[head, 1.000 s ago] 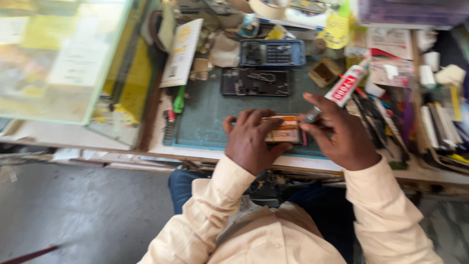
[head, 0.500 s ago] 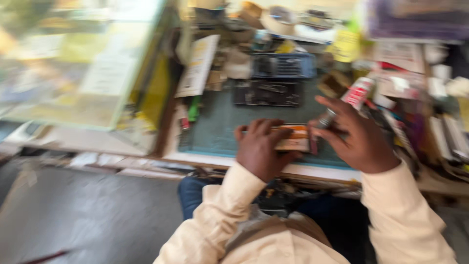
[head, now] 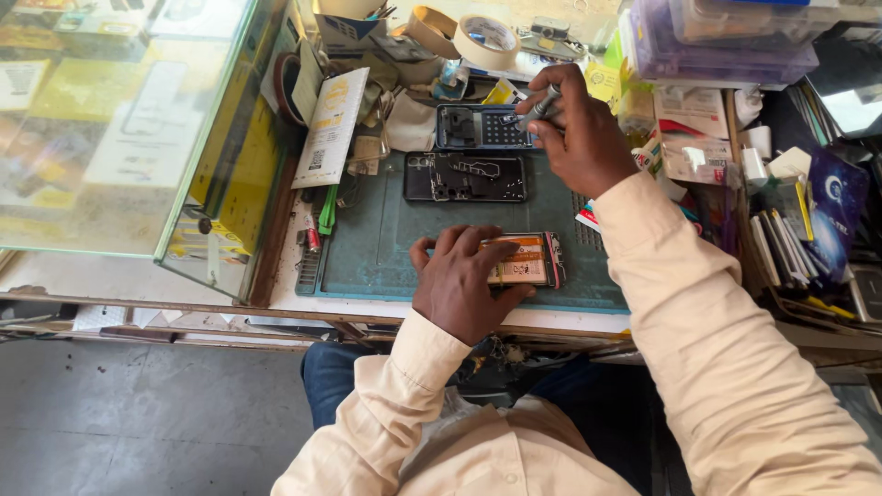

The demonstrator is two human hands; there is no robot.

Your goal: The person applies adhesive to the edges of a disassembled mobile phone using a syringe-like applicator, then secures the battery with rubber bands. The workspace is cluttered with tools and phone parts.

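My left hand (head: 464,280) rests on an opened phone (head: 528,260) with an orange battery showing, pinning it to the blue-green work mat (head: 386,248). My right hand (head: 579,133) is raised farther back, gripping a slim metal screwdriver (head: 531,108) whose tip points at a small dark parts tray (head: 482,127). In front of that tray lies a black phone back frame (head: 467,176), untouched.
A glass display case (head: 119,129) fills the left. Tape rolls (head: 487,37) and clutter sit at the back. Clear purple plastic boxes (head: 717,41), cartons and stacked packets (head: 790,230) crowd the right. A green tool (head: 327,211) lies at the mat's left edge.
My right hand has left the phone and reached back to the parts tray with the screwdriver. My left hand stays on the phone. The view has steadied and sharpened.
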